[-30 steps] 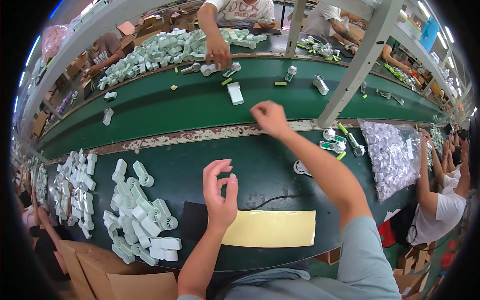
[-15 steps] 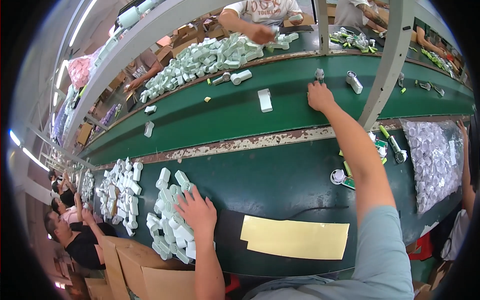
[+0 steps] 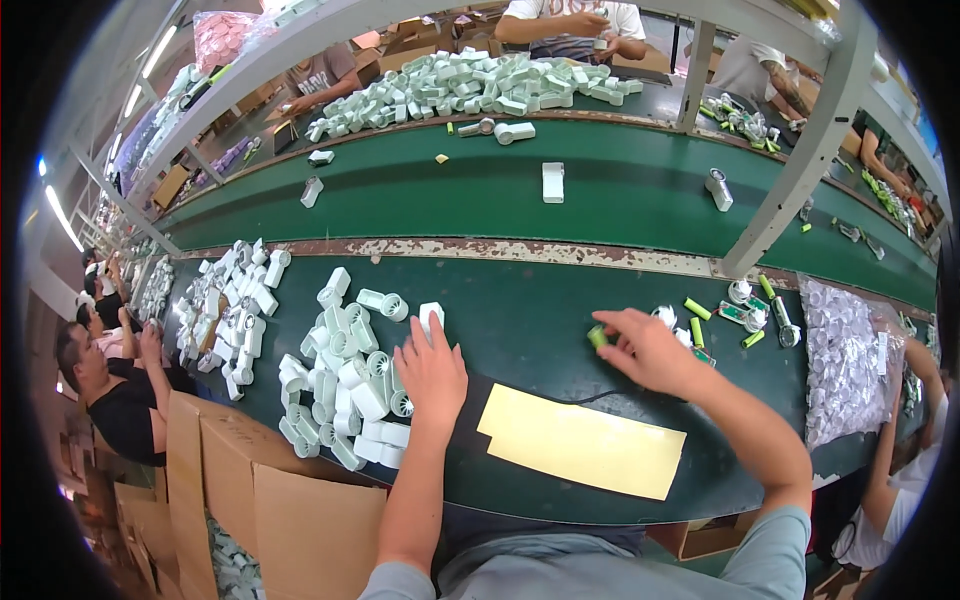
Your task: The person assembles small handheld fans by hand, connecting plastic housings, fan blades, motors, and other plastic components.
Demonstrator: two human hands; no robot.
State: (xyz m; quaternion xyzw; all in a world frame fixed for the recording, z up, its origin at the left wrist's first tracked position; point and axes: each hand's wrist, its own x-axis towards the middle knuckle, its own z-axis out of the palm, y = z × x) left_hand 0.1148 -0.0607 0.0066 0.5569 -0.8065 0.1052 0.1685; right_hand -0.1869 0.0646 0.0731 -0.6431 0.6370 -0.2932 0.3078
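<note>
My right hand (image 3: 650, 350) is over the green bench, with thumb and fingers pinched around a short green battery cell (image 3: 598, 337). Whether a further part hangs from the cell is hidden by the fingers. My left hand (image 3: 432, 375) lies with its fingers stretched out, fingertips on a pale mint plastic housing (image 3: 431, 316). Just left of it spreads a heap of similar housings (image 3: 345, 345), tube-shaped with round slotted ends. Beside my right hand lie loose green battery cells (image 3: 697, 308), small circuit boards (image 3: 732, 312) and white round fan parts (image 3: 740, 291).
A yellow sheet (image 3: 585, 440) lies on a black mat at the bench's front. A clear bag of pale lilac parts (image 3: 845, 370) sits at right, a cardboard box (image 3: 310, 520) at lower left. Beyond a metal post (image 3: 800, 140), a green conveyor (image 3: 430, 200) carries scattered parts; other people work around.
My right hand has come back from the conveyor to the bench, and the part it touched there is gone from the belt. My left hand has shifted onto a housing at the heap's edge.
</note>
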